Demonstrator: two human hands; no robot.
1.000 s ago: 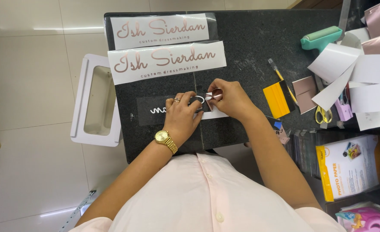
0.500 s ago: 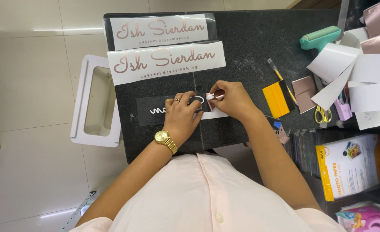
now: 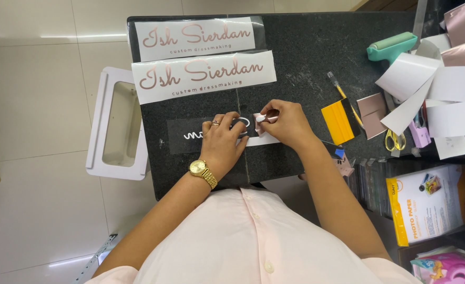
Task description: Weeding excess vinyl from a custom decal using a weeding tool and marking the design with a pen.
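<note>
A white rectangular plastic frame [image 3: 115,125] is being seen on the tiled floor at the left, partly tucked beside the dark speckled stone worktop [image 3: 295,58]. Two white strips with rose-gold lettering [image 3: 201,55] are lying across the worktop's far part. Nearer, a black vinyl strip with white script [image 3: 190,135] is being pressed flat by the left hand [image 3: 223,141], whose spread fingers are hiding the middle of the script; nothing is being grasped by it. A small pale piece of backing [image 3: 260,118] is being pinched in the grip of the right hand [image 3: 287,122], just above the strip's right end; how far it is peeled cannot be told. Compared with a second ago, both hands are being kept in nearly the same place. Further right, a yellow plastic squeegee [image 3: 337,122], a mint green roller [image 3: 391,46] and curled white sheets [image 3: 432,89] are lying, the sheets being cut off by the edge.
</note>
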